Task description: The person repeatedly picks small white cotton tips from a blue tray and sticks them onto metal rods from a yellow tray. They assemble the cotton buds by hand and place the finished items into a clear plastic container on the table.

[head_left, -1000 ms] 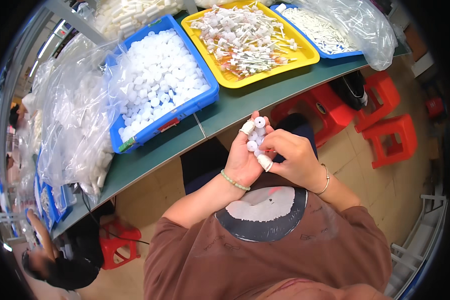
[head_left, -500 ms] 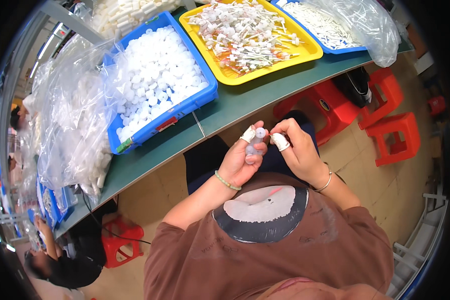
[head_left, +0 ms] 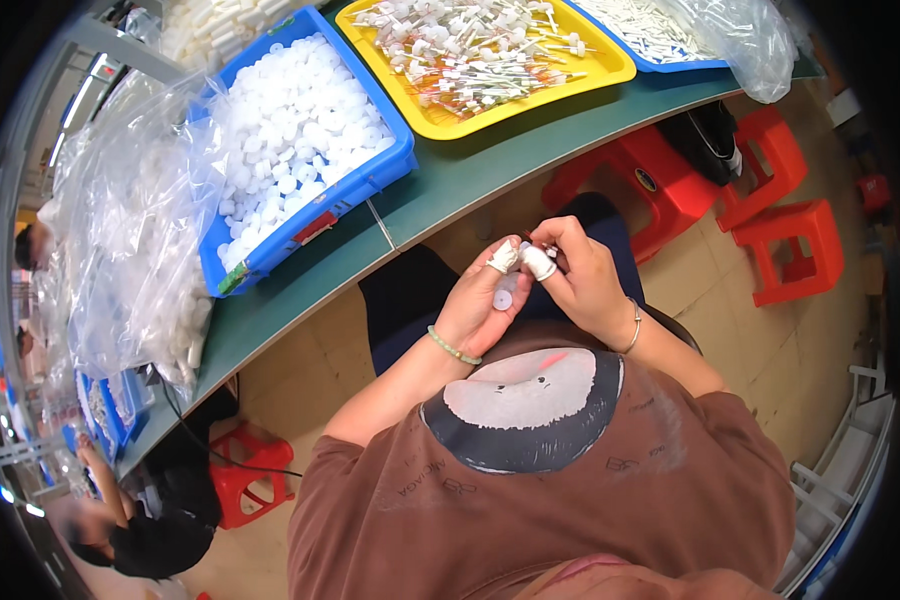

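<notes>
My left hand (head_left: 475, 308) is curled round a few translucent white plastic caps; one cap (head_left: 503, 299) shows at its palm, the others are partly hidden by fingers. Close against it, my right hand (head_left: 588, 275) is closed in a pinch at the left fingertips. Whatever small part sits in that pinch is mostly covered. Both thumbs wear white coverings, the left thumb cover (head_left: 504, 256) and the right thumb cover (head_left: 539, 263) almost touching. The hands are held above my lap, in front of the table's edge.
On the green table (head_left: 440, 215) stand a blue bin (head_left: 395, 160) of white caps, a yellow tray (head_left: 450, 128) of small stemmed parts and a blue tray (head_left: 675, 67) of white sticks. Plastic bags (head_left: 135, 220) lie left. Red stools (head_left: 795, 250) stand right; another person (head_left: 160, 535) sits lower left.
My right hand has come in against the left fingertips, and the thin red-tipped piece in its pinch no longer shows. The table and its trays sit slightly higher and further left in view.
</notes>
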`<state>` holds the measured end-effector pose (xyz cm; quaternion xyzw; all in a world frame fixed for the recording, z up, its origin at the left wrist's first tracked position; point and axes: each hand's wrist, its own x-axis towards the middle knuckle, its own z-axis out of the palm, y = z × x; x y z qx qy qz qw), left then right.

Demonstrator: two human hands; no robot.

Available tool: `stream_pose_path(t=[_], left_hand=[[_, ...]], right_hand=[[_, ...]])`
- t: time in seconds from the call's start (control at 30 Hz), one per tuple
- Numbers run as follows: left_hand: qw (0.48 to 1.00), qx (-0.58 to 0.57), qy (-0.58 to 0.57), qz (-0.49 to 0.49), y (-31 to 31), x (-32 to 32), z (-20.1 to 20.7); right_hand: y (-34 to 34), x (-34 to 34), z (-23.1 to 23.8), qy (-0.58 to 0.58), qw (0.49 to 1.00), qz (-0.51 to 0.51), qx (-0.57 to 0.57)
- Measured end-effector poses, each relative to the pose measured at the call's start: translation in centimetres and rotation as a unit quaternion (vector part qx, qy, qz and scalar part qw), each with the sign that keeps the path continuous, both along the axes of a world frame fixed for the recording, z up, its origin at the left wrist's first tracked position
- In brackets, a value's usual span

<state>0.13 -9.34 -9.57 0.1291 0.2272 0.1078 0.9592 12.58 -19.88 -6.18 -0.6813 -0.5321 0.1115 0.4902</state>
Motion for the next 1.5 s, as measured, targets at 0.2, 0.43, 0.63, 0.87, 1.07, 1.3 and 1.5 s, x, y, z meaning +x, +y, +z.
stream_pose_path(t=[0.2, 0.43, 0.63, 0.87, 1.07, 1.3, 1.5], left_hand=[[0.998, -0.042, 0.039, -0.012, 0.1, -1.0, 0.9], [0.997, -0.044, 0.044, -0.049, 0.2, -1.2, -1.0], [0.986, 0.151, 0.055, -0.039, 0.0, -1.6, 0.1], [0.996, 0.085, 0.029, -0.003, 0.2, -2.0, -0.3], [0.997, 0.063, 0.007, -0.035, 0.5, -2.1, -0.7], [0.999, 0.031, -0.027, 0.013, 0.1, -2.3, 0.2], [0.991, 0.129, -0.022, 0.038, 0.6, -2.7, -0.1]], right_hand=[[0.3, -0.2, -0.4, 0.016, 0.999, 0.041, -0.017], [-0.1, -0.2, -0.8, -0.012, 0.997, 0.063, -0.030], [0.0, -0.7, -0.4, 0.099, 0.994, 0.021, -0.046], [0.6, -0.6, -2.2, 0.100, 0.993, 0.053, 0.035], [0.3, -0.7, -3.0, 0.084, 0.994, 0.045, 0.044], [0.0, -1.0, -2.4, 0.075, 0.994, 0.031, 0.073], [-0.4, -1.2, -1.9, 0.132, 0.990, 0.033, 0.026]])
